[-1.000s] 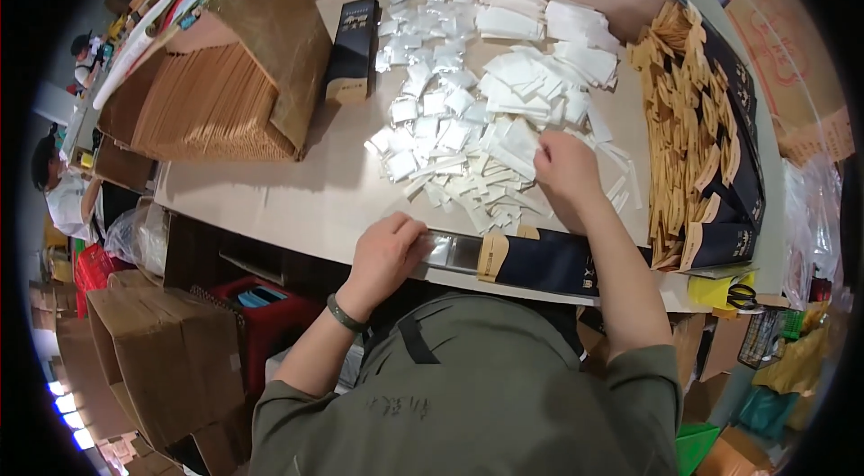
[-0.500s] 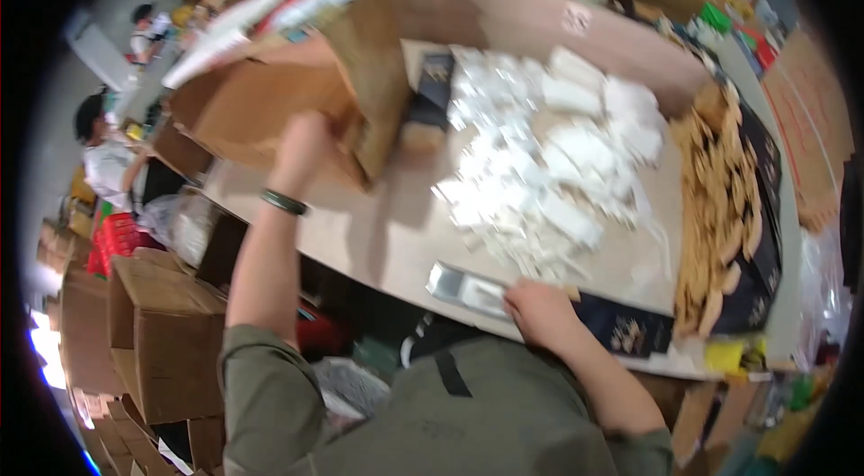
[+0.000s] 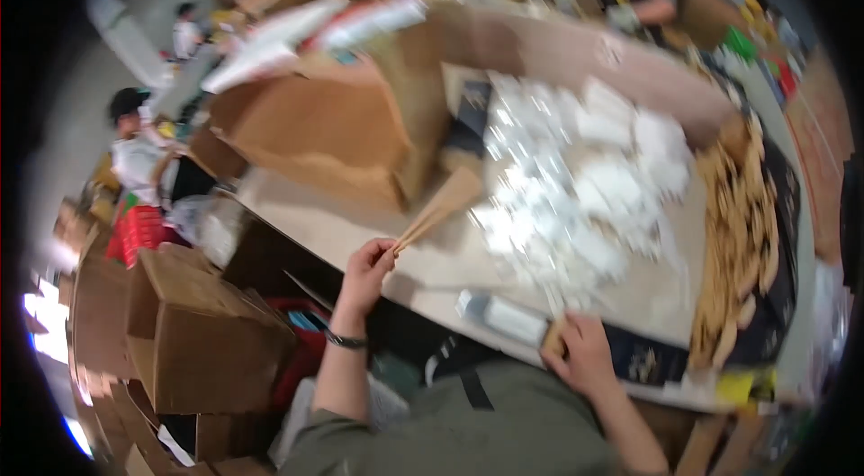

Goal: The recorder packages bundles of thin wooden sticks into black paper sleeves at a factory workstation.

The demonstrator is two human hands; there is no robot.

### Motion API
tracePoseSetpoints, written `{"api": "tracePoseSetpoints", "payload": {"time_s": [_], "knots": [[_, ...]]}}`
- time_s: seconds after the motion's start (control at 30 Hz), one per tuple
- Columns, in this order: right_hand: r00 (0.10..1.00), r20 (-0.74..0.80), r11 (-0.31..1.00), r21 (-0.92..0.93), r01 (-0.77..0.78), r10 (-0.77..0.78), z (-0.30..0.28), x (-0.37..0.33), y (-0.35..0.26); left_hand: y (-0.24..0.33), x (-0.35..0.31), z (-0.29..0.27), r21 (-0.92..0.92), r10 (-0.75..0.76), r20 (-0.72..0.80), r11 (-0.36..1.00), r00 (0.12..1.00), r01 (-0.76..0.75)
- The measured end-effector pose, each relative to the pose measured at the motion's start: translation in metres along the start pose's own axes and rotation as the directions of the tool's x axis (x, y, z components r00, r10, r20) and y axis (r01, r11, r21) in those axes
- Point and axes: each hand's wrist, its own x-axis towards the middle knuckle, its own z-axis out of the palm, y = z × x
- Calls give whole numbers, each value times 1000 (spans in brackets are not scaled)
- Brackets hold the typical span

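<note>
My left hand (image 3: pixel 367 276), with a dark band at its wrist, is closed on the narrow end of a tan fan-shaped piece (image 3: pixel 450 203). The piece widens away from the fingers, over the table just right of an open brown carton (image 3: pixel 310 130). Near the table's front edge, my right hand (image 3: pixel 580 352) is closed on a small tan piece (image 3: pixel 556 338), blurred and partly covered by the fingers. Beside it lies a long, narrow silver-and-white pack (image 3: pixel 506 318). A heap of shiny white packets (image 3: pixel 540 188) lies beyond.
Many tan flat pieces (image 3: pixel 733 233) are stacked along the right side, beside dark printed boxes (image 3: pixel 643 357). A raised cardboard wall (image 3: pixel 576 53) edges the table's far side. Empty cartons (image 3: pixel 216 332) stand at the left. Other people (image 3: pixel 139 148) are at the left and far side.
My left hand has come out of the brown carton toward me and now holds the tan fan-shaped piece. A small tan piece now shows in my right hand. The whole view has shifted.
</note>
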Motion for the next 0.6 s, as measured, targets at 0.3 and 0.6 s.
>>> {"api": "tracePoseSetpoints", "payload": {"time_s": [0.3,0.6], "knots": [[999,41,1000,-12,-11,12,-6,-2,16,26,7,57,554,-158,378,828,912,-86],[998,62,999,-38,3,-1,7,-14,-2,16,-61,163,515,206,259,797,944,-316]]}}
